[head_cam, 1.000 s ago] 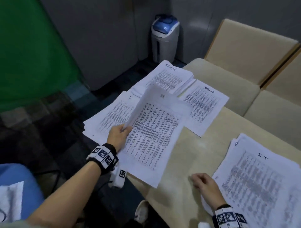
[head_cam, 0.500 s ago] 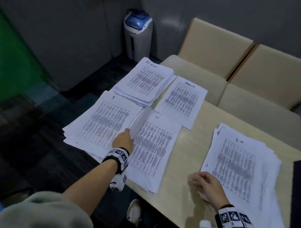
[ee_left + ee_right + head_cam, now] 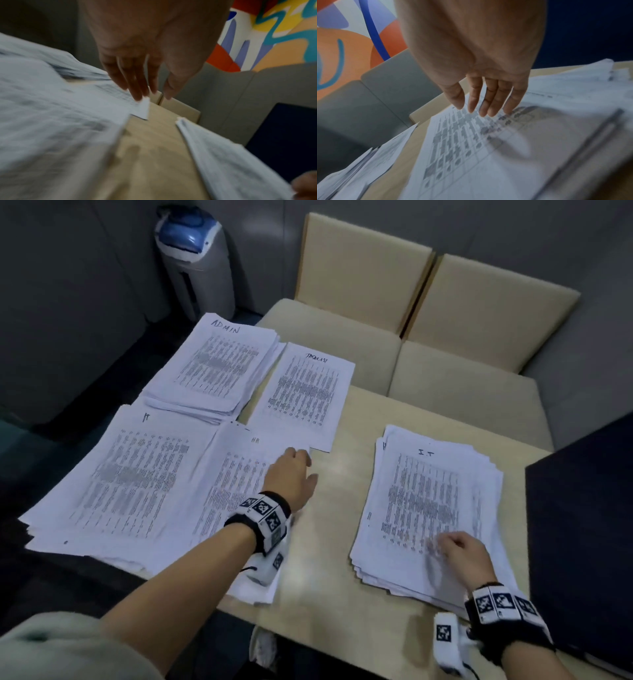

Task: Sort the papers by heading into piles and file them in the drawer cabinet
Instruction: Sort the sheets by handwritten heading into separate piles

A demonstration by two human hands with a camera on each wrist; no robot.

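Observation:
Printed sheets lie sorted on the beige table [image 3: 325,542]. An ADMIN pile [image 3: 219,368] sits at the far left, a single TASKLIST sheet [image 3: 305,388] beside it. Nearer lie an IT pile [image 3: 126,474] and an HR pile [image 3: 233,484]. My left hand [image 3: 291,474] hovers over the HR pile's right edge, fingers [image 3: 135,86] straight and holding nothing. An unsorted stack topped by an "I.T" sheet [image 3: 431,501] lies at the right. My right hand [image 3: 459,553] rests on its near part, fingers [image 3: 488,102] extended onto the top sheet.
Two beige upholstered seats [image 3: 462,364] stand beyond the table. A grey bin with a blue lid [image 3: 195,258] stands on the floor at the back left. A dark panel [image 3: 582,535] borders the table's right side. Bare tabletop shows between the HR pile and the right stack.
My left hand laid the HR sheet flat on its pile, let it go and moved right. My right hand moved from the tabletop onto the right stack.

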